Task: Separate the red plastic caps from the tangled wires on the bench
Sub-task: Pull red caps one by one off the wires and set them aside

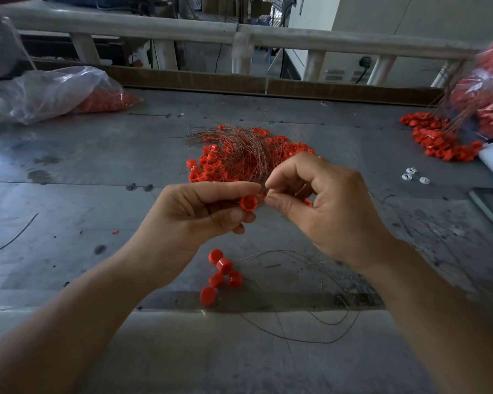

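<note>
1. Left hand [199, 211]: fingers [228, 189] and thumb curled round one small red cylindrical plastic cap [248, 202], held raised off the grey metal worktop [69, 166].
2. Right hand [325, 206]: thumb and forefinger pinched narrow, just right of the left fingertips, on what looked like a thin wire strand [264, 194] leaving the cap. The strand was barely visible.
3. Cap: one round face turned up toward the camera, so its short axis ran roughly upward. Open mouth or closed end could not be told.
4. Step, as judged: freeing a single cap from its wire. The next move likely calls for a steady left grip while the right fingers draw the strand away sideways.
5. Beyond the fingers: tangled heap of copper-coloured wires and red caps [239, 149], still to sort.
6. Nearer than the fingers: five loose red caps [219, 271], with bare dark wire loops [310, 322] lying just beside them.
7. Far left of the fingers: clear plastic bag of red caps [54, 92]. Far right: second bag spilling caps and wires [487, 89].
</note>
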A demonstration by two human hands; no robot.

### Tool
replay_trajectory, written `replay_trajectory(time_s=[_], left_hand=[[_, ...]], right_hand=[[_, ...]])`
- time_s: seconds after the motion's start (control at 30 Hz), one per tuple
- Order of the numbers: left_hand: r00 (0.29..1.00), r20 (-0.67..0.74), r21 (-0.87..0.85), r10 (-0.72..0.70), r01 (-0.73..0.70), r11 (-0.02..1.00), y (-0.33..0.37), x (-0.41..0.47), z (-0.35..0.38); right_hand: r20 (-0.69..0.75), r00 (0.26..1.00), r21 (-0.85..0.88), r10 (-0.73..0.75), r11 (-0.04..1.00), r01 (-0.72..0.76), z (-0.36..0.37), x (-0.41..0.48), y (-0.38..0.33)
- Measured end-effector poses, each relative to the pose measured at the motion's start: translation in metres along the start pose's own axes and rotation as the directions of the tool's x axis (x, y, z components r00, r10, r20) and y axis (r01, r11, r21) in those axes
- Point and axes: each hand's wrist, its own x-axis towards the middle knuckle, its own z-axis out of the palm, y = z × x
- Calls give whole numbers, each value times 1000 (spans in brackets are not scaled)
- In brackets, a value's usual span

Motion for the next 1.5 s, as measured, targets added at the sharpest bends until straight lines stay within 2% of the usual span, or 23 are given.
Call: replay_trajectory(time_s=[1.27, 1.4, 1.5], left_hand=[[1000, 11, 25, 7, -7, 1000, 1, -1, 2], [1000, 13, 21, 14, -14, 1000, 1, -1, 1], [1000, -9, -23, 10, -10, 1000, 0, 0, -1]], right_hand=[[29, 1000, 12, -2, 1000, 1, -2, -1, -3], [29, 999, 41, 12, 999, -13, -2, -1, -4], [47, 995, 141, 84, 986, -90, -3, -1, -3]])
